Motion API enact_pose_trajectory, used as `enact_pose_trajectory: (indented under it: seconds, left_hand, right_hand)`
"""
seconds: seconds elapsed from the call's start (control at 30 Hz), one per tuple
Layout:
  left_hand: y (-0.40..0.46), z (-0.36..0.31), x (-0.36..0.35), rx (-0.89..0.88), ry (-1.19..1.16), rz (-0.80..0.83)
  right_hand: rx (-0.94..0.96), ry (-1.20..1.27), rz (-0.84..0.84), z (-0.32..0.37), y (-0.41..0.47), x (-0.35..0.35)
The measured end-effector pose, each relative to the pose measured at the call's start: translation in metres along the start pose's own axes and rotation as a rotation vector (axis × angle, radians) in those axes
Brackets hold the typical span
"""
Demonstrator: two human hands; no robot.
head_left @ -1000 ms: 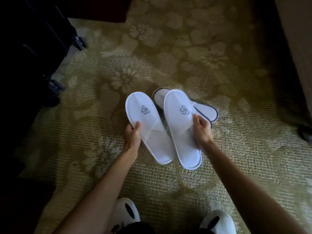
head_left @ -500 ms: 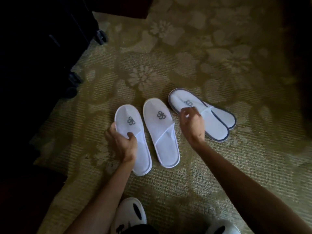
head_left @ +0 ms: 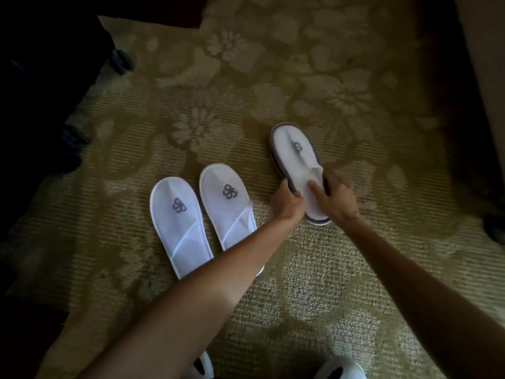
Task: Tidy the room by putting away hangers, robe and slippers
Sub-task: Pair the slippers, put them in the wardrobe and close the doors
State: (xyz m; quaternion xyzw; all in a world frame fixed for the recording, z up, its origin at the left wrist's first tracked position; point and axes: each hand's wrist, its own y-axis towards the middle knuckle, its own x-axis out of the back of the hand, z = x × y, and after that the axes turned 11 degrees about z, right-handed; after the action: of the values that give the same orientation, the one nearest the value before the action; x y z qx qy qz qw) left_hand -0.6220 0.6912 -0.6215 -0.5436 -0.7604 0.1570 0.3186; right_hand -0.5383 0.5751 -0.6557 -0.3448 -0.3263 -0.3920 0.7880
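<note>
Both hands hold the grey-edged slippers, a stacked pair seen as one white upper with a darker sole rim beneath it. The left hand curls its fingers over the left edge near the heel half, and the right hand grips the right edge, its thumb lying on the white insole. The stack sits right of centre on the patterned carpet; whether it rests on the pile or is lifted slightly I cannot tell. Its long axis runs from lower right to upper left, toe end pointing away from the person and a little leftward, heel end nearest the wrists.

Left of it, apart from the stack, two white slippers lie flat side by side on the carpet, touching or nearly so, logos up, toes pointing away, long axes close to parallel with each other and with the held stack. The left forearm crosses over the heel of the nearer one.

Open carpet stretches beyond the toes and to the right of the stack. The left edge is hemmed by a dark suitcase with wheels on the floor, and a pale wall closes the upper right corner. At the bottom edge the person's own white footwear shows.
</note>
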Motion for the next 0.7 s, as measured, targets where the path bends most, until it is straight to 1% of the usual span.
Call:
enact_pose_trajectory:
  seconds: [0.07, 0.17, 0.23, 0.3, 0.37, 0.43, 0.53, 0.57, 0.63, 0.7]
  left_hand:
    - [0.002, 0.002, -0.006, -0.009, 0.004, -0.043]
    - [0.009, 0.015, -0.002, 0.066, -0.105, -0.103]
    - [0.015, 0.019, 0.005, 0.112, -0.145, -0.083]
    - [0.019, 0.02, 0.01, 0.109, -0.165, -0.034]
    - [0.02, 0.022, 0.013, 0.076, -0.161, 0.002]
    - [0.018, 0.026, 0.013, 0.059, -0.15, 0.005]
    - [0.006, 0.034, 0.014, 0.006, -0.156, -0.066]
    - [-0.002, 0.035, 0.017, -0.02, -0.163, -0.098]
    - [-0.022, 0.041, 0.032, -0.08, -0.143, -0.207]
    - [-0.043, 0.057, 0.056, -0.114, -0.154, -0.356]
  right_hand:
    - [-0.087, 0.132, -0.039, 0.001, -0.014, -0.006]
    - [-0.204, 0.318, -0.03, -0.006, -0.023, -0.011]
    - [-0.219, 0.523, 0.012, -0.01, -0.028, -0.01]
    - [-0.209, 0.674, 0.085, -0.008, -0.036, -0.01]
    - [-0.222, 0.739, 0.158, -0.003, -0.045, -0.013]
    - [-0.238, 0.775, 0.154, -0.001, -0.048, -0.018]
    - [-0.222, 0.723, 0.062, 0.003, -0.049, -0.018]
    - [-0.212, 0.744, 0.028, 0.009, -0.05, -0.016]
    - [-0.18, 0.804, -0.035, 0.024, -0.055, -0.012]
    - [-0.113, 0.864, -0.063, 0.037, -0.06, -0.012]
